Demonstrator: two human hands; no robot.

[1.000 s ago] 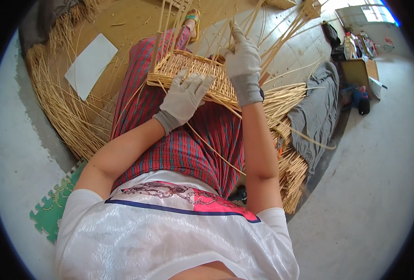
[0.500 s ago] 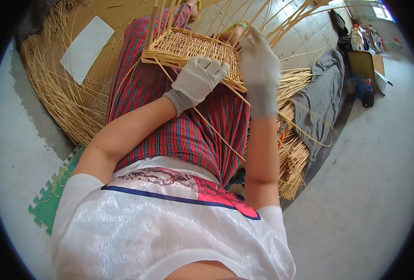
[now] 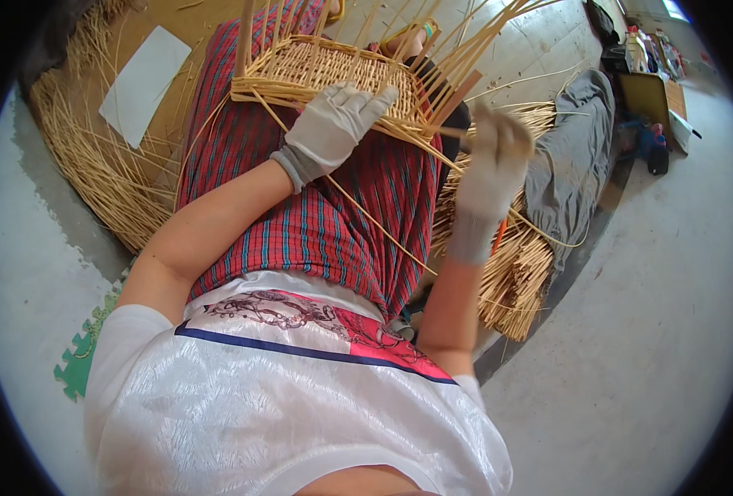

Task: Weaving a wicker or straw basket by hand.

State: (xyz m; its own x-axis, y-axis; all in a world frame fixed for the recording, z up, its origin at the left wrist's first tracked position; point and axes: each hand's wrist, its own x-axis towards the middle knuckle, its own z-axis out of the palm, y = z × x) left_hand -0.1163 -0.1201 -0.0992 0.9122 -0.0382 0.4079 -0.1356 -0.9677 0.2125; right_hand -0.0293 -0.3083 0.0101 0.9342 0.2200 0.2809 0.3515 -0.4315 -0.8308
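Note:
A partly woven wicker basket (image 3: 279,89) rests across my lap, its tall stakes standing up and fanning out from the rim. My left hand (image 3: 333,124), in a pale glove with a grey cuff, grips the basket's near side, fingers over the weave. Off the basket's right corner, my right hand (image 3: 496,157), gloved too, is smeared by motion. A wicker strand (image 3: 449,131) runs from that corner to its bent fingers, which appear closed on it. Another long thin strand (image 3: 374,221) hangs from the near side across the red plaid cloth (image 3: 300,236) on my lap.
Loose wicker rods (image 3: 93,186) lie in a curved heap at the left, near a white sheet (image 3: 145,83). Cut rod bundles (image 3: 511,293) and a grey cloth (image 3: 573,157) lie on the right. A green foam mat (image 3: 77,364) shows at lower left.
My right hand has swung right and toward me, away from the basket's right side. The basket has shifted slightly left with my left hand still on its near side.

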